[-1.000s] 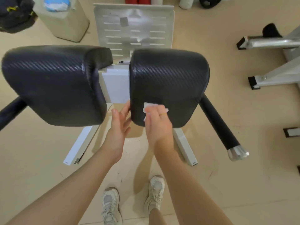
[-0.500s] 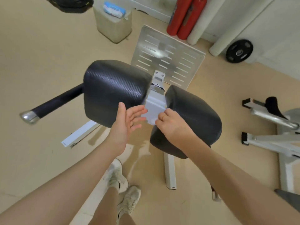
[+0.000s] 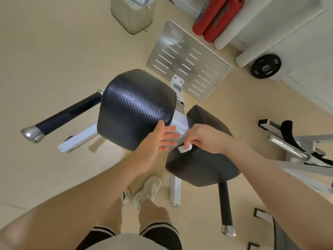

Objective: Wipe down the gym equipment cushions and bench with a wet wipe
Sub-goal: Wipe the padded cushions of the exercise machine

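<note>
White wet wipe [image 3: 185, 148] pinched in right hand [image 3: 205, 139], rubbing right cushion [image 3: 203, 165] inner edge; left hand [image 3: 159, 139] fingers spread. Next: probably sweep across top.

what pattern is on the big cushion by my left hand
Black with a fine carbon-fibre-style weave, glossy where light hits the cushion. The head view shows it.
</note>
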